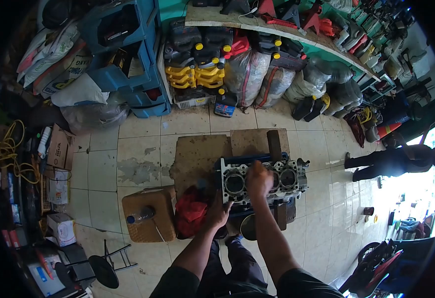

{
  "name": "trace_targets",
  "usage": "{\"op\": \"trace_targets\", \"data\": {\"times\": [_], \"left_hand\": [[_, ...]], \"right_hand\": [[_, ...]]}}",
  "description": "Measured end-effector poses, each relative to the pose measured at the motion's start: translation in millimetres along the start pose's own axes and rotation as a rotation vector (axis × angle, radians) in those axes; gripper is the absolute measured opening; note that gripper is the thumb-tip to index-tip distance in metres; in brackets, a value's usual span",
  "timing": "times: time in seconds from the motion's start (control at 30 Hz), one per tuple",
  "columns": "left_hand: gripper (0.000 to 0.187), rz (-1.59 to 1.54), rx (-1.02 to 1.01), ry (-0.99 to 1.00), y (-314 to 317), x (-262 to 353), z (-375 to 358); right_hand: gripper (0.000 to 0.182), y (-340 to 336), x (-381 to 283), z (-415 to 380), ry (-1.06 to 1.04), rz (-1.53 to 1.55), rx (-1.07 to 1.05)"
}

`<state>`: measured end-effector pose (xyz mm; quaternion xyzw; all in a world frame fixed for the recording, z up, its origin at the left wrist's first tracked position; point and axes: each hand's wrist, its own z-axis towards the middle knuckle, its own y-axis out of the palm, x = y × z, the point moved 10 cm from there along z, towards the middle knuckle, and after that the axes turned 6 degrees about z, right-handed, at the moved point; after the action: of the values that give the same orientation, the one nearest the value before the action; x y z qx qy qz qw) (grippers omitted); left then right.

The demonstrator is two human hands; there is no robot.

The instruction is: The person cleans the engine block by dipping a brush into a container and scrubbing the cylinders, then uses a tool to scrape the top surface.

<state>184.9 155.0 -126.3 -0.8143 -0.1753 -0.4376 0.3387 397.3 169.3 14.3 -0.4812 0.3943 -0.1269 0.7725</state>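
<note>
An engine block (298,178) with round cylinder bores lies on worn boards in front of me. My right hand (260,180) is closed over the middle of its top face; whatever is inside the fingers is hidden. At the near left corner, my left hand (219,214) grips the block's edge, thumb on top and fingers along the side. A crumpled red cloth (190,208) lies just left of that hand. Between my forearms shows part of a round, dark dish-like object (248,227).
Left of the cloth stands a brown woven stool (138,231) bearing a bottle (142,214) and a thin rod. Blue crates (150,84), stacked cases and filled sacks (247,74) line the back wall. A person (401,160) stands at the right near the bright doorway.
</note>
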Motion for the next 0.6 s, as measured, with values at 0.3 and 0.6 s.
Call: {"op": "trace_targets", "data": {"times": [0.3,0.6], "left_hand": [[0.074,0.061,0.099,0.129,-12.6,16.8,-3.1],[0.075,0.025,0.089,0.087,-13.2,17.9,-5.0]], "right_hand": [[0.018,28.3,-46.5,11.2,-0.4,0.131,-0.243],[0.018,30.6,-30.5,7.5,-0.217,0.099,-0.243]]}}
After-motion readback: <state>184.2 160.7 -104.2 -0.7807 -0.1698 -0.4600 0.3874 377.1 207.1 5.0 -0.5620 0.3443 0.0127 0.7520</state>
